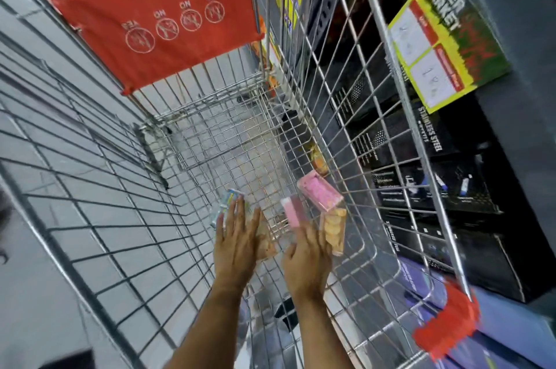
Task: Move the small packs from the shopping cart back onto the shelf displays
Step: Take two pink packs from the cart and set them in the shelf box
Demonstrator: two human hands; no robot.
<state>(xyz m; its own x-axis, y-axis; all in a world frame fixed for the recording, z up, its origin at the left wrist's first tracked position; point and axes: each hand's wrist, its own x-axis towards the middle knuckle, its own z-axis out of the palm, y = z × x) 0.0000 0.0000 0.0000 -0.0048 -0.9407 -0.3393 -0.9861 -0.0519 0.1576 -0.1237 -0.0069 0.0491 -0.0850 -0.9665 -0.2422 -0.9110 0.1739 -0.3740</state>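
Now: small packs on the shopping cart [355,116] floor: pink pack [320,195] and biscuit pack [333,230] by its right wall. Right hand [305,260] fingers a pink pack [291,212], grip blurred; left hand [237,244] spread, empty. Close firmly before lifting.

Two bare forearms are entering from the lower edge, each ending in a bare hand. The left hand [236,238] and the right hand [307,259] are wearing no gloves, and no rings, watch or wristband are showing on the visible surfaces. No sleeve is reaching into view along either forearm. Motion blur is softening the fingertips, so nails and finer details are not showing clearly.
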